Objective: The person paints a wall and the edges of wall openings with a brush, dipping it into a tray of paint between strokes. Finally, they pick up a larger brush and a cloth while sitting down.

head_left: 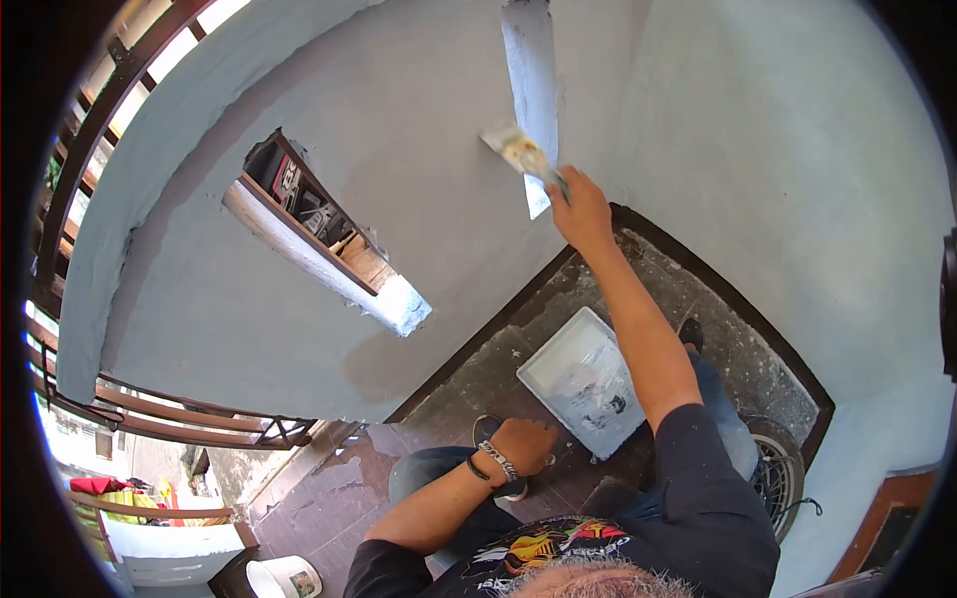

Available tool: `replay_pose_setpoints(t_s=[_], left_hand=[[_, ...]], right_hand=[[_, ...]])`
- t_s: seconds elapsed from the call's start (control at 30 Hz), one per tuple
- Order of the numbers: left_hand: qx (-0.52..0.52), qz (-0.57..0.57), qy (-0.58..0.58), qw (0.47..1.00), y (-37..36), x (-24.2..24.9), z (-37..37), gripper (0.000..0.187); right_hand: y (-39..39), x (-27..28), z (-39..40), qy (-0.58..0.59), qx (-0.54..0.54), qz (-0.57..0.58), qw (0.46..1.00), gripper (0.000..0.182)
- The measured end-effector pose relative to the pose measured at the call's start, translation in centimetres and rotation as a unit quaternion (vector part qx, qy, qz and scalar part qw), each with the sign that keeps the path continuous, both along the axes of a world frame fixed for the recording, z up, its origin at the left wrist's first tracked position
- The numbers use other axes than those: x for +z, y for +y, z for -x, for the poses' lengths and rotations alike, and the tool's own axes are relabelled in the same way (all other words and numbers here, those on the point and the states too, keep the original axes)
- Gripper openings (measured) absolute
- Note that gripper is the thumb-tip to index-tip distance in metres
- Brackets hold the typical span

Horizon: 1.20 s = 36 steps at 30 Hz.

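A: Setting?
B: Tiled floor (329, 488), pale blue wall (419, 90). Left hand (523, 444) fisted on knee, holding nothing.
A: Next?
B: Paint tray (583, 379) on floor. Further up, right hand (580, 209) clamped on paintbrush (518, 151), bristles touching wall by white strip (530, 70).

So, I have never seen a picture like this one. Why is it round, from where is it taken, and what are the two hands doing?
There is one picture, taken by a camera worn on a person's head, looking forward and down; its wide lens makes the round, bent shape. No machine is here, only a person's two bare hands. The right hand is raised and holds a paintbrush against the pale blue wall, beside a lighter strip. The left hand, with a bracelet on the wrist, rests closed on the knee and holds nothing I can see. Below, on the dark tiled floor, lies a white paint tray.
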<state>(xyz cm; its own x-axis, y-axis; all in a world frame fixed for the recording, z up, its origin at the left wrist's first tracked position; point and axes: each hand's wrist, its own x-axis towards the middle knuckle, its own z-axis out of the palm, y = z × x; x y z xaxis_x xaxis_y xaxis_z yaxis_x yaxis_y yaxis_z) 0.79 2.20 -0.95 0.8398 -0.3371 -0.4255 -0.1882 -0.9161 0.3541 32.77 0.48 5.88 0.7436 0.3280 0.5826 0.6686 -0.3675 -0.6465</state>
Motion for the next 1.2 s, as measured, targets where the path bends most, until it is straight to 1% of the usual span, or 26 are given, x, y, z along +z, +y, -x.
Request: replay_pose_setpoints(t_s=[0.1,0.17,0.23,0.3,0.33,0.37,0.43,0.5,0.53,0.6,0.63,0.7,0.77,0.87,0.9,0.97,1.03,1.13,1.17,1.2], left_hand=[[-0.006,0.007,-0.018,1.0,-0.5,-0.2,-0.3,0.037],[-0.016,0.017,-0.025,0.999,-1.1,-0.3,-0.3,0.038],[-0.028,0.021,-0.031,0.999,-1.8,-0.2,-0.6,0.039],[-0.03,0.023,-0.049,0.998,-2.2,-0.4,-0.9,0.039],[-0.032,0.025,-0.056,0.998,-2.3,-0.5,-0.9,0.039],[-0.036,0.024,-0.048,0.998,-2.3,-0.5,-0.9,0.04],[-0.04,0.017,-0.04,0.998,-2.0,-0.4,-1.4,0.041],[-0.028,0.021,-0.073,0.997,-1.9,-0.5,-1.0,0.032],[-0.024,0.022,-0.089,0.995,-1.8,-0.5,-0.9,0.028],[-0.026,0.032,-0.093,0.995,-2.1,-0.9,-0.5,0.028],[-0.026,0.037,-0.094,0.995,-2.1,-1.0,-0.3,0.028],[-0.028,0.037,-0.093,0.995,-2.2,-0.9,-0.3,0.026],[-0.025,0.036,-0.098,0.994,-2.0,-1.0,-0.5,0.025],[-0.016,0.036,-0.105,0.994,-1.5,-1.6,-0.5,0.024],[-0.015,0.036,-0.107,0.994,-1.4,-1.6,-0.5,0.024],[-0.011,0.04,-0.107,0.993,-1.3,-1.9,-0.1,0.024],[-0.008,0.043,-0.113,0.993,-1.0,-2.3,0.0,0.024],[-0.017,0.033,-0.096,0.995,-1.2,-1.4,0.2,0.025],[-0.017,0.037,-0.097,0.994,-1.2,-1.5,0.3,0.025],[-0.016,0.04,-0.098,0.994,-1.1,-1.6,0.3,0.025]], right_hand=[[-1.4,0.9,-0.3,0.021,-0.005,-0.023,1.0,0.02],[-0.6,5.0,-1.8,-0.026,0.013,-0.091,0.995,0.02],[0.4,10.4,-1.8,-0.044,0.0,-0.112,0.993,0.021],[2.1,11.1,-2.9,-0.11,-0.051,-0.062,0.991,0.021],[2.3,10.9,-3.1,-0.142,-0.078,-0.036,0.986,0.021],[2.1,9.1,-3.1,-0.116,-0.076,-0.006,0.99,0.022],[1.4,4.0,-3.2,-0.069,-0.069,0.048,0.994,0.022],[-0.9,1.0,-1.8,-0.037,-0.052,0.05,0.997,0.021],[-1.7,0.7,-1.3,-0.023,-0.05,0.027,0.998,0.021],[-2.7,0.7,-0.9,0.002,-0.044,-0.02,0.999,0.02],[-2.5,1.7,-1.2,0.003,-0.008,-0.067,0.998,0.021],[-1.5,4.8,-3.0,0.006,0.064,-0.159,0.985,0.024],[-0.4,9.8,-3.1,0.105,0.149,-0.212,0.96,0.028],[2.2,11.8,-5.2,0.026,0.09,-0.167,0.982,0.031],[2.2,11.0,-5.3,0.008,0.043,-0.109,0.993,0.028],[2.1,7.4,-5.4,-0.029,-0.049,0.012,0.998,0.023],[0.5,2.9,-4.8,0.003,-0.076,0.097,0.992,0.024],[-1.1,2.5,-2.5,0.009,-0.065,-0.01,0.998,0.029],[-1.0,3.0,-2.7,-0.042,-0.081,-0.024,0.996,0.03],[-0.7,5.2,-2.5,-0.093,-0.097,-0.038,0.99,0.031]])
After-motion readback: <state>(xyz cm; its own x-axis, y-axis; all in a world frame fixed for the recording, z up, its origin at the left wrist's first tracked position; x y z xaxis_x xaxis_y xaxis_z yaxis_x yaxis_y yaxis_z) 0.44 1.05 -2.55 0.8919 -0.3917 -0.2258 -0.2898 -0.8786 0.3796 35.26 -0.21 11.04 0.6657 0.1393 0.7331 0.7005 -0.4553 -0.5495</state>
